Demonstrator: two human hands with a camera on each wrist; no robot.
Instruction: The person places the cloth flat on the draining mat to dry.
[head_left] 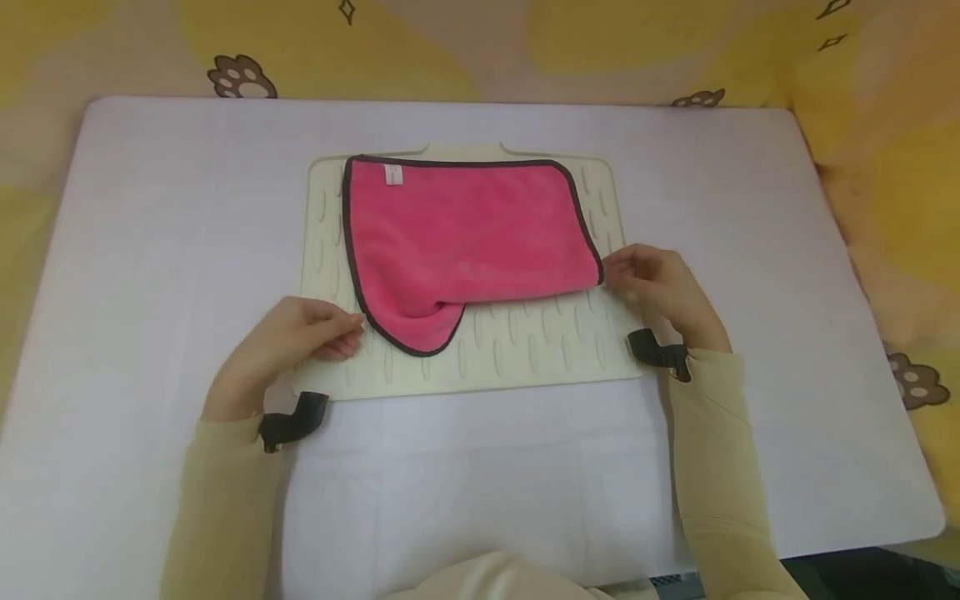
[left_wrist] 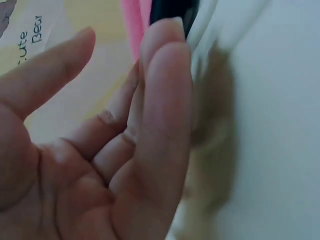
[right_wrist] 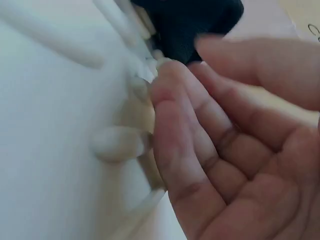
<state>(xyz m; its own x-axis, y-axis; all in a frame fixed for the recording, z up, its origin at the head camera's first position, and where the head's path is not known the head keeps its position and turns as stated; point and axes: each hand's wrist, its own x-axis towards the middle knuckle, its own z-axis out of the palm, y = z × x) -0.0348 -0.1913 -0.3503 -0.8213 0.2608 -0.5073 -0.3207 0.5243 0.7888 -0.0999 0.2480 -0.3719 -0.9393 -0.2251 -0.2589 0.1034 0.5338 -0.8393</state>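
Note:
A pink cloth with dark edging lies partly folded, its lower left corner sticking out below the fold in a rounded flap. Under it is a cream ribbed board. My left hand is at the cloth's lower left edge, fingertips right by the dark edging, the thumb standing apart from the fingers. At the cloth's right corner is my right hand, its fingers loosely bent beside the dark edging. A gap shows between that thumb and the fingers.
The board lies on a white table. A small white label is on the cloth's upper left. Black wrist mounts sit at both sleeve cuffs. Yellow patterned fabric hangs behind and to the right of the table.

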